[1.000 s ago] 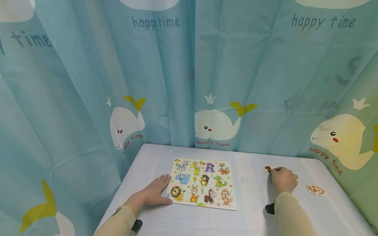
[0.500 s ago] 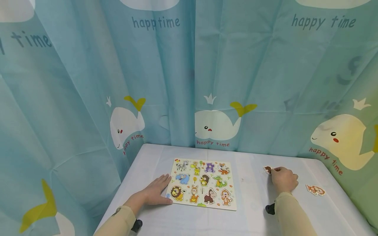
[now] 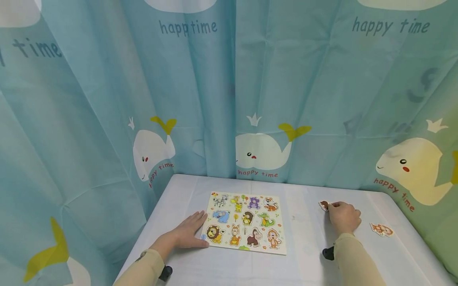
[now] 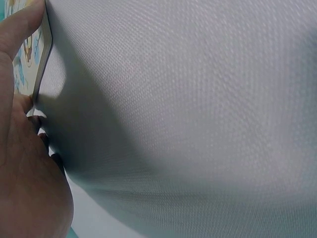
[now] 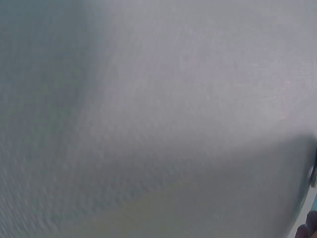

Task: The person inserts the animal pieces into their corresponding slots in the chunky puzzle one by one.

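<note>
A white puzzle board (image 3: pixel 262 249) with colourful animal pictures lies flat on the table. My left hand (image 3: pixel 189 231) rests at its left edge, fingers extended and thumb by the near corner. In the left wrist view, the thumb and fingers of the left hand (image 4: pixel 32 183) touch the edge of the board (image 4: pixel 44 59). Right of the board, my right hand (image 3: pixel 344 218) pinches a small brown, white-edged puzzle piece (image 3: pixel 323 205) at the tabletop; the fingers cover part of it. Only some fingertips (image 5: pixel 311 223) show in the right wrist view. An orange monkey puzzle piece (image 3: pixel 382 229) lies nearer the right edge.
The table (image 3: pixel 304 254) has a white cloth with rounded far corners. A blue-green curtain (image 3: pixel 214 99) printed with whales hangs behind and along both sides. Black devices (image 3: pixel 328 253) sit under both wrists.
</note>
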Available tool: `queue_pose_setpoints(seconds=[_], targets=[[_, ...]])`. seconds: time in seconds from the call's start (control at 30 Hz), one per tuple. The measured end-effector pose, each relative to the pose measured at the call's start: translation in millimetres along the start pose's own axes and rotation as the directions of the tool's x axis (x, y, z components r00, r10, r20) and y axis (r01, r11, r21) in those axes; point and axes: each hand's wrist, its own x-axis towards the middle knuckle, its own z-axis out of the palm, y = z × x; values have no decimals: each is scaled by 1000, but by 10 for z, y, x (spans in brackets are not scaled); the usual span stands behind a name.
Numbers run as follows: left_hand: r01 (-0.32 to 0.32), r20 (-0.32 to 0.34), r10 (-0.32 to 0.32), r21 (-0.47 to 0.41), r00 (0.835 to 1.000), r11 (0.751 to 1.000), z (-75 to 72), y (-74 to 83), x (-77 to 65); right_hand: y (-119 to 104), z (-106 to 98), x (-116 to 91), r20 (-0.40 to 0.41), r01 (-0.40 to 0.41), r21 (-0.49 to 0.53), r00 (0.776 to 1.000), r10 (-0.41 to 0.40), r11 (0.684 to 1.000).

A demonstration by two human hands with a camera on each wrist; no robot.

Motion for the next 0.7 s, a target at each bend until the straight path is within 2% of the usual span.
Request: queue_pose_setpoints(seconds=[0.23, 0.7], targets=[[3, 2, -3, 5, 1000, 1000, 8, -3, 3, -8, -57, -2, -11, 35, 1, 999, -35, 999], [13, -1, -13, 16, 1000, 1000, 39, -25, 24, -87, -139, -22, 19, 55, -18, 998, -55, 998]])
